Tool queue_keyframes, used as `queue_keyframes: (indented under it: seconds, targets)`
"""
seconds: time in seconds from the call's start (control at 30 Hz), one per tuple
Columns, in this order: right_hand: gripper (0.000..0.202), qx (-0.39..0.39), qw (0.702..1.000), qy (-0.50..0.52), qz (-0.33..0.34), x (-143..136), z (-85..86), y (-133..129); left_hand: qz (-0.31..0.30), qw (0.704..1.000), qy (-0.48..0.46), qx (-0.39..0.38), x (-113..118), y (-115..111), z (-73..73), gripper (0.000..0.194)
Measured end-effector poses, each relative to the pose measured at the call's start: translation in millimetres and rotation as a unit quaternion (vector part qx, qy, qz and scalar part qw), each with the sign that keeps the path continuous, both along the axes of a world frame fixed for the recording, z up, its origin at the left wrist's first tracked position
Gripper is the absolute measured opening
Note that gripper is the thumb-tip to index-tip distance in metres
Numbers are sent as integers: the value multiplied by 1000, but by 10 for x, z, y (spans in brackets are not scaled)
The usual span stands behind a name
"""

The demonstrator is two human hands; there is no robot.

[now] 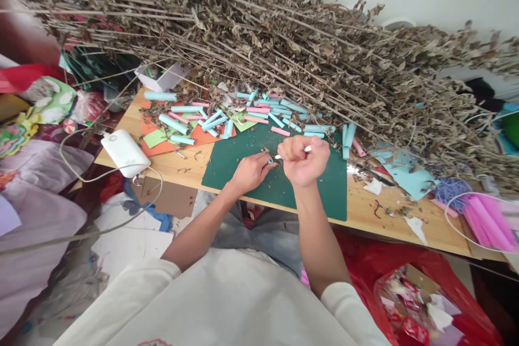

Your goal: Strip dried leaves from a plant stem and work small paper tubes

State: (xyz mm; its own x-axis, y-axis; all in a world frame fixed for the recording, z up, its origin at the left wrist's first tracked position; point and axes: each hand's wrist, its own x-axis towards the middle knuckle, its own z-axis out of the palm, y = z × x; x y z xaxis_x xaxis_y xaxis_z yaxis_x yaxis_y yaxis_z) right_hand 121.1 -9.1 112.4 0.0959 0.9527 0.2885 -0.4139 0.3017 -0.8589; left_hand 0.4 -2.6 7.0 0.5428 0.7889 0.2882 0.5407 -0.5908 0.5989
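Note:
My right hand (pixel 305 161) is closed around a thin white stick (pixel 307 148), raised over the green mat (pixel 275 194); one end of the stick points down to the left. On the mat, my left hand (pixel 252 173) has its fingers together beside that end, closed on something small and dark that I cannot make out. Dark crumbs lie around the fingertips. Behind both hands are several rolled blue paper tubes (pixel 173 124) and pink paper tubes (pixel 280 131).
Dried leafy stalks (pixel 259 38) cover the back of the wooden table (pixel 186 165). A white power bank (pixel 125 152) with a cable is at the left edge. Scissors, blue paper (pixel 405 170) and pink rolls (pixel 488 221) lie right. A red bag (pixel 365 265) hangs below.

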Motion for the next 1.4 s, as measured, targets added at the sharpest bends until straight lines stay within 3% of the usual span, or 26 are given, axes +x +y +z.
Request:
queue_keyframes:
  seconds: [0.13, 0.53, 0.83, 0.9, 0.97, 1.03, 1.1, 1.17, 1.4]
  targets:
    - [61, 13, 1000, -5, 4, 20, 68, -12, 1, 1000, 2, 2, 3, 2, -22, 33]
    - [63, -71, 996, -36, -29, -92, -270, 8, -7, 1000, 11, 7, -12, 9, -18, 35]
    - [64, -35, 976, -153, -153, 204, -4, -73, 1, 1000, 7, -17, -4, -17, 21, 37]
    - [58, -73, 951, -252, -163, 264, 8, -107, 2, 1000, 10, -15, -6, -18, 29, 38]
    - [39, -135, 899, -389, -147, 309, -22, -133, 1, 1000, 14, -10, -10, -15, 31, 37]
    - [17, -189, 835, -509, -91, 347, -74, -144, -2, 1000, 18, -6, -16, -11, 28, 37]
    - [12, -221, 788, -574, -21, 378, -122, -136, -6, 1000, 22, -1, -22, -6, 19, 37]
    - [15, -243, 766, -595, 28, 403, -150, -111, -10, 1000, 24, 2, -26, -2, 7, 37]
    - [16, -244, 730, -627, 119, 441, -108, 70, -16, 999, 33, 15, -30, -1, -15, 38]
